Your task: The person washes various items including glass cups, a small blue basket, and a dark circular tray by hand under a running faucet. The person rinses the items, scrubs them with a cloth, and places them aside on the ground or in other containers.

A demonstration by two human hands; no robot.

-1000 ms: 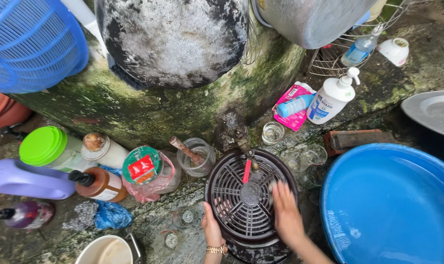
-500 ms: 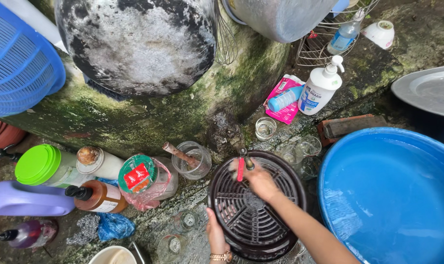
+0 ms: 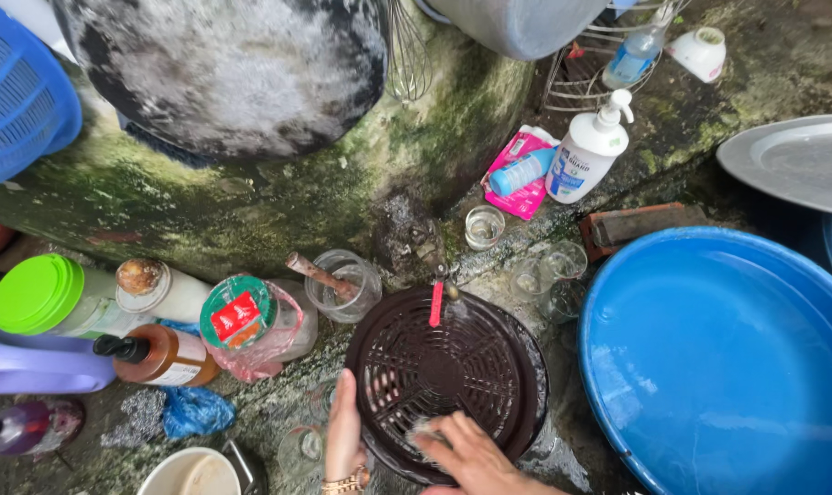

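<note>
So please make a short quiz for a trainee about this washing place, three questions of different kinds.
1. True or false: the left hand grips the rim of the round dark grill plate.
2. What stands right of the plate? A) blue basin B) green-lidded jar C) purple jug
3. Fill in: the right hand presses a small scrubber onto the plate's ____ edge.

Key: 1 true; 2 A; 3 near (bottom in the head view).
</note>
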